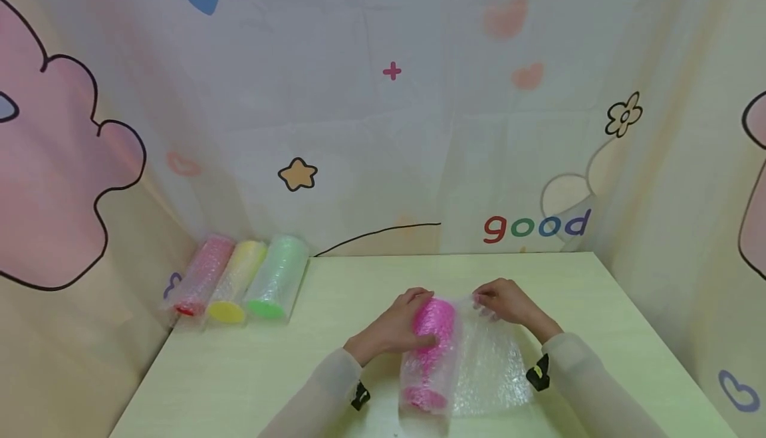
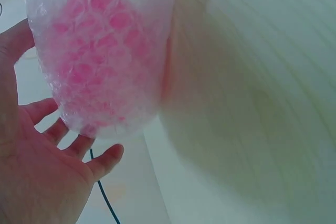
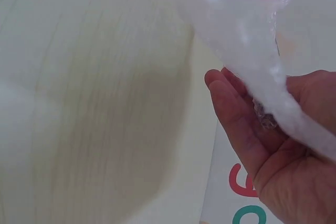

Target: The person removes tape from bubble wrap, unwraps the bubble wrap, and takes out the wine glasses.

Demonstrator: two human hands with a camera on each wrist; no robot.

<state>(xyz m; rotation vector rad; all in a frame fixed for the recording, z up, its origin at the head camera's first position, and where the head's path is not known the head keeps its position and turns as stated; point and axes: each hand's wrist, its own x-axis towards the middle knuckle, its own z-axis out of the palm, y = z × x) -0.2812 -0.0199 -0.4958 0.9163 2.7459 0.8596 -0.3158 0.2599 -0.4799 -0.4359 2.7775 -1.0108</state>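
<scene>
A pink cylinder (image 1: 439, 317) lies lengthwise on the table, partly wound in clear bubble wrap (image 1: 489, 368). The loose part of the wrap spreads out to its right. My left hand (image 1: 391, 327) grips the cylinder from the left, thumb across the top and fingers at the far end. In the left wrist view the fingers curve along the wrapped pink cylinder (image 2: 100, 51). My right hand (image 1: 507, 302) pinches the far corner of the loose bubble wrap. The right wrist view shows the bubble wrap (image 3: 247, 51) running into the curled fingers of that hand (image 3: 283, 156).
At the table's back left, three wrapped cylinders lie side by side: red (image 1: 206, 268), yellow (image 1: 236, 285) and green (image 1: 277, 278). A printed curtain (image 1: 371, 132) hangs behind and beside the pale table (image 1: 269, 365).
</scene>
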